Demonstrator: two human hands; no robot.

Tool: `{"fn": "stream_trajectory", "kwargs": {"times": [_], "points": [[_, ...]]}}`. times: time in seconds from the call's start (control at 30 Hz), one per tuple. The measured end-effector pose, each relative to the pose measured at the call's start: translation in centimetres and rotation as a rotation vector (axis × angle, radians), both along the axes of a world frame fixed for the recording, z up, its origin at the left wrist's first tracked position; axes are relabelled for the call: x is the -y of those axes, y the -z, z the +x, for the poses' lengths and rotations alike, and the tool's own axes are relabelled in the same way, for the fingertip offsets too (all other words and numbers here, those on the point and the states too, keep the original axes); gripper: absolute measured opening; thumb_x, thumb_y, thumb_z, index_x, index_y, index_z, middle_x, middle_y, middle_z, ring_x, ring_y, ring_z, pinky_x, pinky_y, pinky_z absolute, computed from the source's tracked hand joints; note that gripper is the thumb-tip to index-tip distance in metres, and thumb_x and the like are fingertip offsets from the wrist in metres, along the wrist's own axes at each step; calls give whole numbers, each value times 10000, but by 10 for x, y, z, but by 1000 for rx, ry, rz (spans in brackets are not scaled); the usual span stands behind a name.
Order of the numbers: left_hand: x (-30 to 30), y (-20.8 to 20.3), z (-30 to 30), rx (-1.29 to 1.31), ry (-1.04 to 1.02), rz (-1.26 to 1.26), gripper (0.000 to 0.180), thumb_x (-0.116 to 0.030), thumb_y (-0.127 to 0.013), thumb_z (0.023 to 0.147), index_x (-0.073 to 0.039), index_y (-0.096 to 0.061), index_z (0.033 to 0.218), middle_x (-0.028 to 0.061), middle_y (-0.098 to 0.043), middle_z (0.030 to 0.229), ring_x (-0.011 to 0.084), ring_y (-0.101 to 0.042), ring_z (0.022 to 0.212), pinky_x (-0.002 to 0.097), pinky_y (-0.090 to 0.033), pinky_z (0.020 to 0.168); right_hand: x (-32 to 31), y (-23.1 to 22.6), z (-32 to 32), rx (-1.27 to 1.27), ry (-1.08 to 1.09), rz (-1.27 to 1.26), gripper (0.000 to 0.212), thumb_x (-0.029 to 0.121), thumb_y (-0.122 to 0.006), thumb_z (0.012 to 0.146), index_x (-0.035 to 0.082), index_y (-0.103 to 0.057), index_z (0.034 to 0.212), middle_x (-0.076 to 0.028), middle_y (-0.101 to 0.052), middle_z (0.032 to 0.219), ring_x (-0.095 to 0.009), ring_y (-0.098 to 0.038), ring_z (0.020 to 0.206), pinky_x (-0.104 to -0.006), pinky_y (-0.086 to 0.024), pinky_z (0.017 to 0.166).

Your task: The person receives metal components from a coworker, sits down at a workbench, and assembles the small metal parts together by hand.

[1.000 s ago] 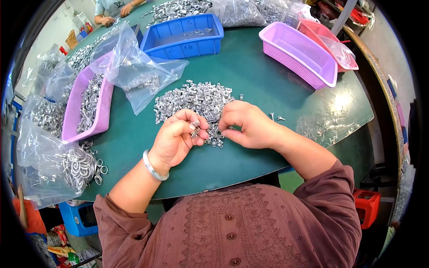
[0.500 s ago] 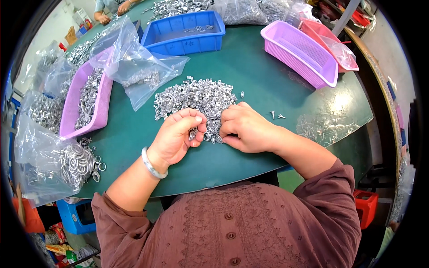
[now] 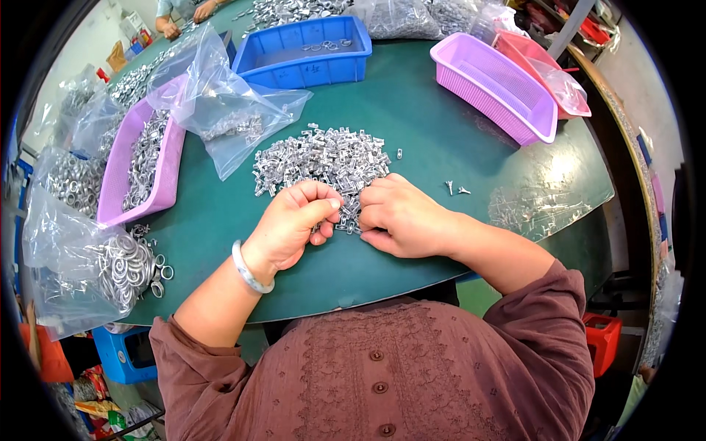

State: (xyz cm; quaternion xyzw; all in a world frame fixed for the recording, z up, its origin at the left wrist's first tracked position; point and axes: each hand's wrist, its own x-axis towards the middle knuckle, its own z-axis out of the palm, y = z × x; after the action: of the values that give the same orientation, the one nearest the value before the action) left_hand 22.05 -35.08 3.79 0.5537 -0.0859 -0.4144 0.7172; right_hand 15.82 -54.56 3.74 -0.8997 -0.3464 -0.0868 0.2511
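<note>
A heap of small silver metal pieces (image 3: 323, 156), with slots or openings in them, lies on the green table. At its near left edge my left hand (image 3: 288, 229) is closed, the thumb pressed against the curled fingers. Any piece inside that pinch is too small or hidden to make out. Across a narrow gap, my right hand (image 3: 409, 220) is bent down at the heap's near right edge with its fingers drawn together. Its fingertips touch or nearly touch the pieces, and what they grip is hidden. A pale bangle (image 3: 250, 269) circles my left wrist.
Left stand a pink basket (image 3: 170, 165) of metal parts, a plastic bag (image 3: 235, 151) and spilled rings (image 3: 126, 272). Beyond the heap are a blue bin (image 3: 301, 76) and a purple basket (image 3: 507, 110). Two small metal pieces (image 3: 457, 189) lie right. A co-worker's hands (image 3: 170, 31) show far left.
My right hand has shifted very slightly left and nearer to me. The left thumb has moved a little to the right along the fingers, narrowing the gap between my hands.
</note>
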Motion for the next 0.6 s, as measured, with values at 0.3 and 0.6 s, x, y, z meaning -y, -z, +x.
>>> {"fn": "stream_trajectory", "kwargs": {"times": [0.3,0.6], "points": [[1,-3,-7,123,108,104,114,-90,-545,846,-18,-585,925,-9,-536,713,38,-466,546,156,-344,442,9,-6,7,-85,28,268,82,81,-621,653,50,-547,670,-88,-515,679,-289,-528,684,-382,-425,615],[0,-6,-3,155,83,135,116,-90,-545,849,-11,-583,926,-13,-528,709,31,-465,541,145,-346,437,3,2,4,23,-80,70,107,97,-650,669,84,-577,746,-49,-488,769,-235,-494,763,-349,-386,685]]}}
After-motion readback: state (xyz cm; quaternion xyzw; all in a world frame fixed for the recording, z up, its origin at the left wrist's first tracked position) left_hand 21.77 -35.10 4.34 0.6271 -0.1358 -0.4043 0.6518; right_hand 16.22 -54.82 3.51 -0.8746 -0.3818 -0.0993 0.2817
